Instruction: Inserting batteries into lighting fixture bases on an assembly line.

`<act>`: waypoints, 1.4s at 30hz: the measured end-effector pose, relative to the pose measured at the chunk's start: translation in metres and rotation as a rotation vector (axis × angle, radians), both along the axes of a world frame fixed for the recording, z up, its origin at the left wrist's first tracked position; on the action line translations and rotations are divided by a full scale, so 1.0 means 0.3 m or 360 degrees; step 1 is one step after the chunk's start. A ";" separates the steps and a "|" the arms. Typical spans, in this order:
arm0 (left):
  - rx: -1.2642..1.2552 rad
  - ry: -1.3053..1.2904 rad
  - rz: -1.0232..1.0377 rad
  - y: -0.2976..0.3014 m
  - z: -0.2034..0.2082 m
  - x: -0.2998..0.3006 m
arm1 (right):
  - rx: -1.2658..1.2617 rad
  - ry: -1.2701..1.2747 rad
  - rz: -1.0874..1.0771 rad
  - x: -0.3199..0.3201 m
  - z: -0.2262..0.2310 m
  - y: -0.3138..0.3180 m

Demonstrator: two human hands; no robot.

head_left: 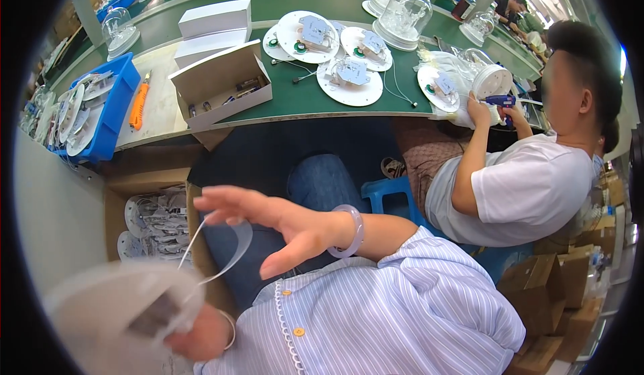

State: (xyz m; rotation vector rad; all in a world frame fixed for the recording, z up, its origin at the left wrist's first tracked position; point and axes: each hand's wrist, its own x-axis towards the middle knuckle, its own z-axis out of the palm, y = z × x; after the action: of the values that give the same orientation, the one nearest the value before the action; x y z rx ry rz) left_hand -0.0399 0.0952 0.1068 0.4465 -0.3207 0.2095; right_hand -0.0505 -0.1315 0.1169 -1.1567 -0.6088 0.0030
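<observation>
My left hand (202,335), low at the left, grips a round white disc (94,301) with a dark square patch on it. The disc is smeared by motion, so its details are hard to read. From it a thin white cable (192,244) and a curved translucent strip (236,254) reach up toward my other hand. My right hand (268,224), with a pale bangle on its wrist, is stretched over my lap, fingers extended and thumb apart. Below and left of it stands a cardboard box (191,204) packed with similar white discs and circuit parts.
A blue bin (111,123) of discs, an orange cutter (139,103) and an open white box (221,110) with batteries stand on the bench. White discs with circuit boards (350,80) and clear domes (406,19) lie beyond. At right, a co-worker (516,174) holds a blue electric screwdriver (498,100).
</observation>
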 end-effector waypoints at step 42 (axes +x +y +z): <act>0.4026 0.0459 0.0090 0.614 -0.683 0.239 | -0.2202 -0.0962 -0.2104 0.292 0.015 -0.606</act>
State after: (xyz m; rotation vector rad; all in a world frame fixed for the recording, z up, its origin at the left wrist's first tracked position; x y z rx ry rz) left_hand 0.0319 0.2794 -0.0980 2.9437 -0.1077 -0.3677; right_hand 0.0371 -0.3133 0.1216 -2.7790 -0.1658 -1.2612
